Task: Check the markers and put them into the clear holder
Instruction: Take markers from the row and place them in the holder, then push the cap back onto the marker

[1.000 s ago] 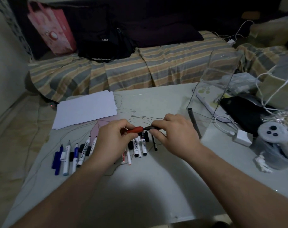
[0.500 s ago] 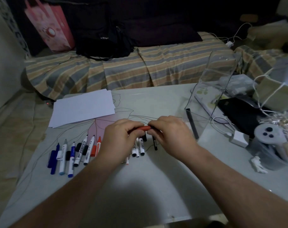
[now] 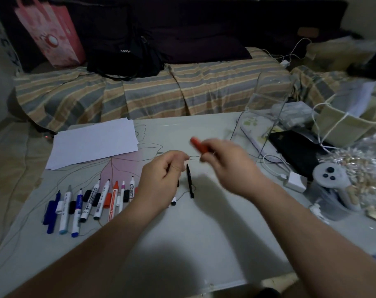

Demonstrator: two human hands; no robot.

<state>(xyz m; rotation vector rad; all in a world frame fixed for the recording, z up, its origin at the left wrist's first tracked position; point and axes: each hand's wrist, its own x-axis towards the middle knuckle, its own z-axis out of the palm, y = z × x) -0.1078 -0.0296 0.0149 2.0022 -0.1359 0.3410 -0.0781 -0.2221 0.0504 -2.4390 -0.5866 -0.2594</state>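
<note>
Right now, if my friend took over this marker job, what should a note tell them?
Right hand: holds a red marker in the air, between the table and the clear holder; it is blurred.
Left hand: fingers loosely curled; I cannot tell if it holds anything.
On the table: a row of markers at the left, and a black pen between the hands.
Done: no marker shows in the holder.
Left: check and load all of them.

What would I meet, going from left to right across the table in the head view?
Row of markers → left hand → black pen → right hand holding a red marker → clear holder → white charger → white controller.
</note>
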